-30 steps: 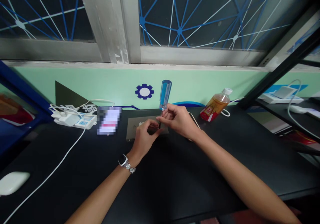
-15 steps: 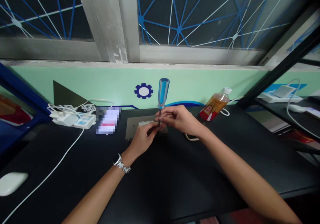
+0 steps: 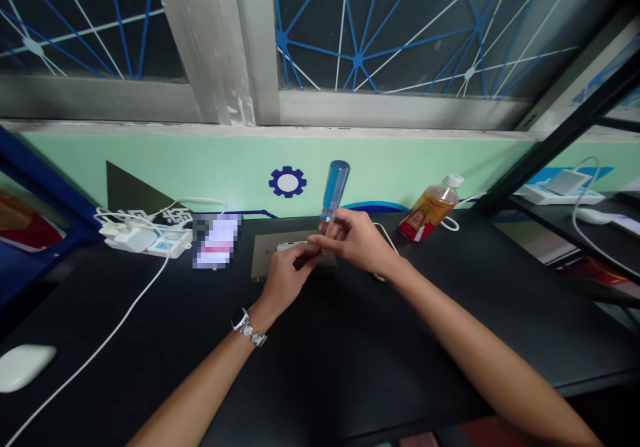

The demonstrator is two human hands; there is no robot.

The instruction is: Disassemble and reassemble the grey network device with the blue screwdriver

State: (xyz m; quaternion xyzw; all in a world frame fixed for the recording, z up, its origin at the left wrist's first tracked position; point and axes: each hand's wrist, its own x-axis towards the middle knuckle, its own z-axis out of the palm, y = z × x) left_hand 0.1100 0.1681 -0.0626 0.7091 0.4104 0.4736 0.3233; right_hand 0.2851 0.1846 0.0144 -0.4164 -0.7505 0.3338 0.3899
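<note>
A screwdriver (image 3: 335, 189) with a clear and blue handle stands handle-up, leaning a little to the right. My right hand (image 3: 360, 240) is closed around it just below the handle, and its fingers hide most of the shaft. Close beside it, my left hand (image 3: 286, 277) has thumb and fingers pinched together near the tip; what they hold is hidden. Behind the left fingers shows the edge of a small whitish piece (image 3: 289, 244). Both hands are over a flat grey-brown panel (image 3: 261, 260) on the black desk (image 3: 300, 380).
A lit, blurred phone (image 3: 218, 240) and a white power strip (image 3: 173, 242) with cables are at the left. A white mouse-like object (image 3: 25, 366) lies near the left edge. At the right stands a drink bottle (image 3: 429, 208), near a black shelf frame (image 3: 565, 134).
The screwdriver's handle has tipped and shifted to the right. My right fingers have changed their hold and now cover more of the shaft. My left hand has barely moved.
</note>
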